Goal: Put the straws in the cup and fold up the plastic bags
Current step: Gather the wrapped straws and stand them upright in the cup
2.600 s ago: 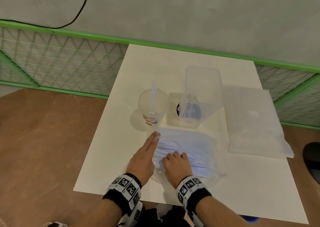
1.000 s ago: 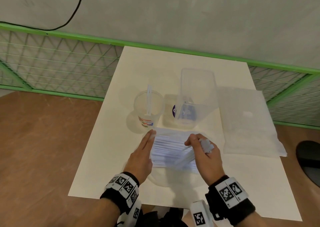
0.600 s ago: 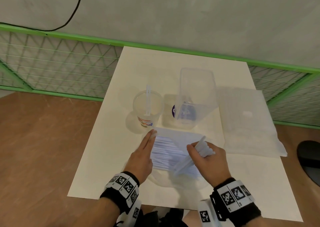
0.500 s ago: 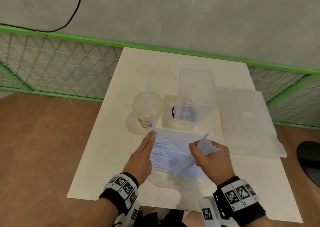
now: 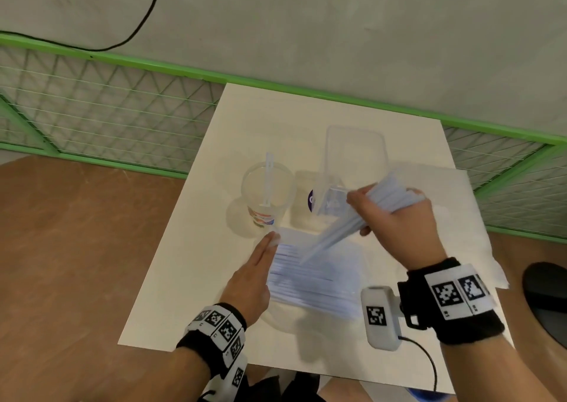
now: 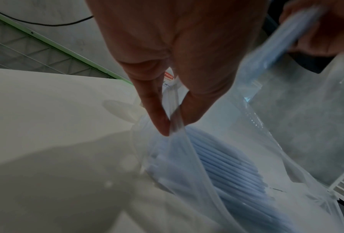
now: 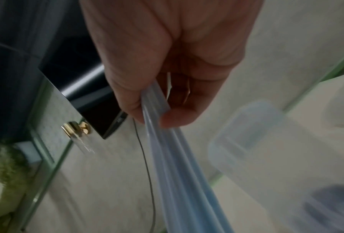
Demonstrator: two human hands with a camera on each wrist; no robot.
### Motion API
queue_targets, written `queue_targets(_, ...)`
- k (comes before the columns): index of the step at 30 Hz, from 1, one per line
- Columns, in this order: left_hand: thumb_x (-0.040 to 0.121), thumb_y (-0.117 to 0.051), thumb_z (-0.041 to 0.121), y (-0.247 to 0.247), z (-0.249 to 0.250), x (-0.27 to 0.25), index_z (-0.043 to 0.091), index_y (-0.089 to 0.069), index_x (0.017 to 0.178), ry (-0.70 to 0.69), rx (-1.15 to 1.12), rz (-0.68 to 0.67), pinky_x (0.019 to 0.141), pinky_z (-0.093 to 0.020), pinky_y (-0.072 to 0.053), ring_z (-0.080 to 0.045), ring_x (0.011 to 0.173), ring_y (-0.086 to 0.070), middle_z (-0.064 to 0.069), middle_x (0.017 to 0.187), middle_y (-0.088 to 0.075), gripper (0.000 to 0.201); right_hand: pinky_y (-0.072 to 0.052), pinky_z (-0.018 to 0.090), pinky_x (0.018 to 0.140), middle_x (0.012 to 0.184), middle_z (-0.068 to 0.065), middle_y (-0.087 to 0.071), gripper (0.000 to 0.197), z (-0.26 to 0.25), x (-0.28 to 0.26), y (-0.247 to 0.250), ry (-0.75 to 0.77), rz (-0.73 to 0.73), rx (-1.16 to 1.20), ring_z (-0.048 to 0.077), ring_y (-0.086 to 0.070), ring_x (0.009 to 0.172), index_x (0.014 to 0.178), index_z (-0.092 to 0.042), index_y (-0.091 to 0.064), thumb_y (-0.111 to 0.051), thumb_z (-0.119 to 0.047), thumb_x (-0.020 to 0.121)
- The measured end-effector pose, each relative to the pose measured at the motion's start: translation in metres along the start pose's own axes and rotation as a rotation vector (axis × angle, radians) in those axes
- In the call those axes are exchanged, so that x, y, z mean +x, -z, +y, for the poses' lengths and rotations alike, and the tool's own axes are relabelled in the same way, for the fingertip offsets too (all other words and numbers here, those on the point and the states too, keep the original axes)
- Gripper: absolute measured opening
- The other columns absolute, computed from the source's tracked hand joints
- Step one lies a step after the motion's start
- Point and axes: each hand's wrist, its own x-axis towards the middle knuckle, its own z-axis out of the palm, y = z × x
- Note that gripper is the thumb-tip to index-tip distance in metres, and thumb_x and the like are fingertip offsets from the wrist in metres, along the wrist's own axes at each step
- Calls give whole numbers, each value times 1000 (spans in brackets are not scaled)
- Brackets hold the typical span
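A clear plastic bag (image 5: 319, 282) of pale blue straws lies on the white table (image 5: 190, 273) near me. My left hand (image 5: 264, 254) holds its left edge; in the left wrist view the thumb and a finger (image 6: 157, 119) pinch the bag's film (image 6: 187, 157). My right hand (image 5: 389, 214) grips a bundle of straws (image 5: 334, 233) lifted above the bag, tilted down to the left. In the right wrist view the same bundle (image 7: 179, 173) runs out of the right hand (image 7: 157, 116). A clear cup (image 5: 267, 196) with one straw (image 5: 269, 177) stands beyond the left hand.
A tall clear rectangular container (image 5: 352, 156) stands right of the cup, just behind my right hand. A second flat plastic bag (image 5: 454, 205) lies at the table's right side. A green mesh fence (image 5: 107, 116) runs behind the table. A black round object (image 5: 549, 303) sits off the right edge.
My right hand has pulled a bundle of straws out of the bag and raised it up and away, toward the container. The left hand stays at the bag's left edge.
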Motion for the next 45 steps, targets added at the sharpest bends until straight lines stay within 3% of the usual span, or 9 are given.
queue_targets(9,82,-48,-9,7,11,-5,32,-1,155,35,-15,-14,71,-4,-31,-16,103,-57,26,159,11,96,-59,42,61,58,8,-70,19,-56,90,-59,164,42,-1,22,-69,53,62,-22,-70,-73,-32,79)
queue_targets(13,83,-48,-8,8,14,-7,33,1,155,47,10,-17,67,-9,-33,-5,83,-47,28,158,14,96,-61,39,70,92,5,-73,37,-24,103,-91,-21,-215,-175,20,-71,81,97,-13,-72,-76,-43,76)
queue_targets(17,82,-47,-10,9,13,-7,31,-1,155,47,0,-11,73,-5,-30,-10,112,-54,27,158,13,96,-44,37,101,131,-1,-46,82,-14,99,-79,70,-82,-333,21,-49,121,133,-27,-49,-71,-64,64)
queue_targets(20,80,-47,-11,10,17,-5,32,3,155,69,6,-14,70,-8,-31,-11,107,-57,26,158,16,100,-50,32,83,110,-7,-56,39,-16,62,-64,312,38,-197,12,-57,96,112,-23,-60,-63,-37,76)
queue_targets(23,80,-46,-12,6,17,-3,30,4,155,52,42,-16,66,-13,-33,-11,88,-54,24,158,19,100,-49,26,70,84,-10,-62,18,6,-4,-70,350,-250,-295,6,-57,69,89,-23,-65,-52,-21,76)
queue_targets(28,74,-42,-20,-2,7,-2,33,-1,155,-30,-52,-6,76,0,-33,-2,136,-36,26,159,13,105,-49,40,86,121,2,-57,38,106,-80,-104,154,-707,-813,25,-55,108,125,-18,-56,-46,-11,89)
queue_targets(30,74,-43,-20,-3,4,-4,31,-2,155,-47,-65,13,90,-5,-33,0,143,-25,25,159,12,105,-51,41,81,124,5,-56,43,134,-94,-114,164,-696,-929,30,-56,106,128,-14,-53,-51,-8,86)
queue_targets(34,73,-46,-18,-1,-4,-9,34,-4,155,-52,-71,25,89,-8,-37,0,140,-30,28,158,10,105,-53,36,56,104,2,-65,48,155,-105,-127,162,-585,-1001,23,-64,79,109,-17,-63,-78,-11,63)
queue_targets(45,73,-48,-17,0,-11,-17,35,-9,154,-75,-85,30,99,-27,-49,-1,139,-34,34,156,10,105,-53,34,53,77,-1,-68,40,162,-104,-137,146,-509,-1101,23,-64,68,76,-18,-72,-91,-13,41)
